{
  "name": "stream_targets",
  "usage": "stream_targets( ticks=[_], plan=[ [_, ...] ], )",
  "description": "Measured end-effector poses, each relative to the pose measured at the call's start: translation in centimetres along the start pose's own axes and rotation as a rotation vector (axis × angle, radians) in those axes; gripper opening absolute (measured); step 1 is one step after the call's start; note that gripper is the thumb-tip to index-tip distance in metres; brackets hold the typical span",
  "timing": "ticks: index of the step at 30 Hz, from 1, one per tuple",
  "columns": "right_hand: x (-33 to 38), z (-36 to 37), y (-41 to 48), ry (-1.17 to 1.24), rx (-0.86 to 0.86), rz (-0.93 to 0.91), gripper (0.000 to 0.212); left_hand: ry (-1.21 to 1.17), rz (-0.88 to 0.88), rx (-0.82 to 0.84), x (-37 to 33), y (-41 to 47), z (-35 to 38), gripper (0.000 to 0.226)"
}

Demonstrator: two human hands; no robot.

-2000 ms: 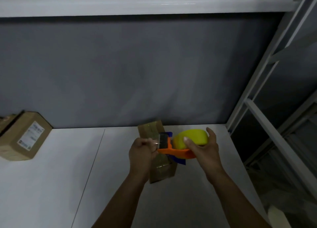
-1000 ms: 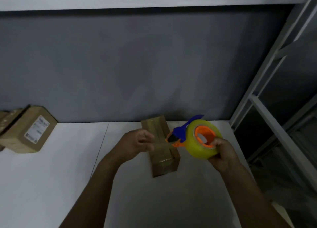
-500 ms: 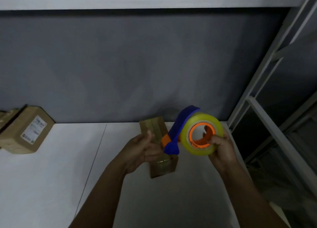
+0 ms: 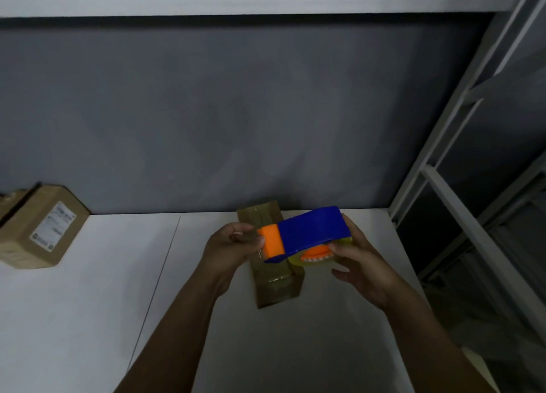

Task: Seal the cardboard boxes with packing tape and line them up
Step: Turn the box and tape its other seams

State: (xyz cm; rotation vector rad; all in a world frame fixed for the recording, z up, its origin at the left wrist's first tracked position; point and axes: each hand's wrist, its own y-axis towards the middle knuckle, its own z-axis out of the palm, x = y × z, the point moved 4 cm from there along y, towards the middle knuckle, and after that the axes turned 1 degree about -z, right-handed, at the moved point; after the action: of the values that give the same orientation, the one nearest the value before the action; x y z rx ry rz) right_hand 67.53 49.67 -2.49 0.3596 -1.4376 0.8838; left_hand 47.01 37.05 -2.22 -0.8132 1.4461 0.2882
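Observation:
A narrow cardboard box lies on the white table, running away from me, with clear tape along its top. Above it I hold a tape dispenser, blue cover upward, orange front end to the left, yellow tape roll underneath. My right hand grips the roll end from the right. My left hand pinches at the orange front end with its fingertips. What exactly the left fingers hold is too small to tell.
A second cardboard box with a white label sits at the far left against the grey wall, with another box partly cut off behind it. A white metal rack frame stands along the table's right edge.
The dispenser has been turned over: its roll faced me before, now the blue cover is on top. Both hands stay over the narrow box, the left at the front end.

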Motion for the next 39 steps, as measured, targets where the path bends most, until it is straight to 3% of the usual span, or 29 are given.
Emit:
stream_targets(
  ticks=[2,7,10,12,15,22,28,33,37,39],
  plan=[
    [-0.1,0.5,0.0,-0.01,-0.039,0.013,0.06,0.02,0.037,0.001,-0.4,-0.1,0.0,0.036],
    [0.2,-0.4,0.6,0.03,-0.327,-0.049,0.03,-0.008,0.055,0.06,-0.9,-0.7,0.9,0.027],
    [-0.6,-1.0,0.5,0.112,-0.298,0.023,0.031,-0.11,0.02,0.127,-1.6,-0.7,1.2,0.027],
    [-1.0,-1.2,0.3,0.085,-0.284,0.044,0.036,-0.027,0.061,0.124,-2.1,-0.6,1.1,0.028],
    [-0.7,-1.4,0.3,-0.04,-0.277,0.063,0.047,0.125,0.114,0.077,-2.5,-0.4,1.0,0.031],
    [1.3,-1.9,0.9,-0.297,-0.274,-0.056,0.036,0.293,0.082,0.038,-0.5,0.1,0.5,0.028],
    [1.9,-1.7,1.3,-0.574,-0.166,-0.037,0.017,0.204,-0.072,0.027,2.5,-0.6,-0.1,0.026],
    [1.0,-3.5,2.2,-0.879,-0.236,0.018,0.033,0.211,-0.117,-0.1,3.9,-0.1,-2.2,0.017],
    [3.0,-3.6,1.5,-0.588,-0.133,0.001,0.014,0.246,-0.035,-0.134,4.0,0.0,-2.1,0.016],
    [3.8,-3.1,1.3,-0.498,-0.091,-0.028,0.011,0.273,0.012,-0.047,3.6,-0.2,-1.0,0.026]
  ],
)
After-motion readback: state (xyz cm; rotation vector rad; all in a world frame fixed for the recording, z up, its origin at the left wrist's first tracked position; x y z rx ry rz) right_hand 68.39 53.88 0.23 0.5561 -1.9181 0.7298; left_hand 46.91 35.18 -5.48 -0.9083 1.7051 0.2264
